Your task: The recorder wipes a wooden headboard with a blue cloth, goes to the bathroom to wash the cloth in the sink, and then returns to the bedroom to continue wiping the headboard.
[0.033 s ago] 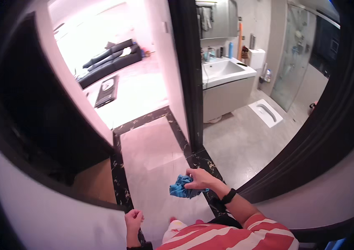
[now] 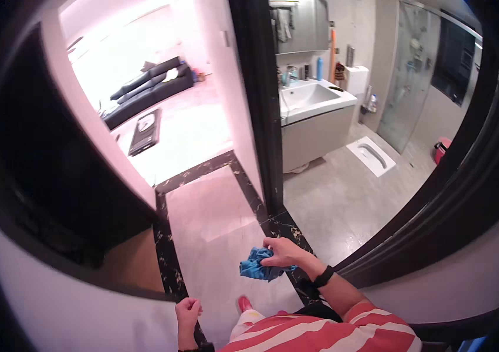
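My right hand (image 2: 284, 252), with a black band round its wrist, grips a crumpled blue cloth (image 2: 256, 265). The cloth hangs in loose folds below my fingers, above the pale floor tiles. Part of it is hidden behind the hand. Low on the left, my left hand (image 2: 188, 310) is curled into a loose fist beside the white wall, and nothing shows in it. A red shoe (image 2: 244, 303) on my foot peeks out below the cloth.
A bathroom doorway on the right shows a white washbasin (image 2: 314, 98), a squat toilet (image 2: 372, 155), a glass shower door (image 2: 405, 88) and a red bucket (image 2: 442, 151). Ahead left lies a bright room with a dark sofa (image 2: 155, 85). A dark stone border (image 2: 170, 264) edges the passage floor.
My red shoe has come further into sight. The view has shifted slightly, showing more of the red bucket. Both hands keep their places, with the cloth still in my right hand.
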A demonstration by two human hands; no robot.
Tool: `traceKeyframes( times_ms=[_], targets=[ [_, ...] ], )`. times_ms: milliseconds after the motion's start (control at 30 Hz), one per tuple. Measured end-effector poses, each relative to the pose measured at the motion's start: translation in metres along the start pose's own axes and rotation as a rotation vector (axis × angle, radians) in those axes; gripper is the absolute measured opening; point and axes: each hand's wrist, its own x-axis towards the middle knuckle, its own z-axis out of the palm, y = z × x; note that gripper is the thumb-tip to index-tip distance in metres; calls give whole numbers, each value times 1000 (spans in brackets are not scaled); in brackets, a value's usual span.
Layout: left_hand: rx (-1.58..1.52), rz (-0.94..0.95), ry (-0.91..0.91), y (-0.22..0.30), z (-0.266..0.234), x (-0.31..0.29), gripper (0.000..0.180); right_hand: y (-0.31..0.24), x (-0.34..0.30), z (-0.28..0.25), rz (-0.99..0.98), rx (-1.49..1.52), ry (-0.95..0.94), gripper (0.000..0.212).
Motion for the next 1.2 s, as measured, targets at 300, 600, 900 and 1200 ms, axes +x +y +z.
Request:
traceKeyframes(
  times_ms=[300, 600, 900, 1200],
  targets=[
    [10, 187, -249, 109, 50, 239, 12, 74, 34, -103, 423, 31, 592, 41],
    [122, 338, -846, 224, 279, 361, 7, 138, 0, -168, 626, 371, 1035, 24],
    [-24, 393, -1131, 334, 537, 383, 8, 219, -28, -287, 678, 408, 1440, 15],
    [-36, 472, -816, 451, 688, 491, 8, 304, -19, -365, 704, 536, 1482, 14]
  ],
)
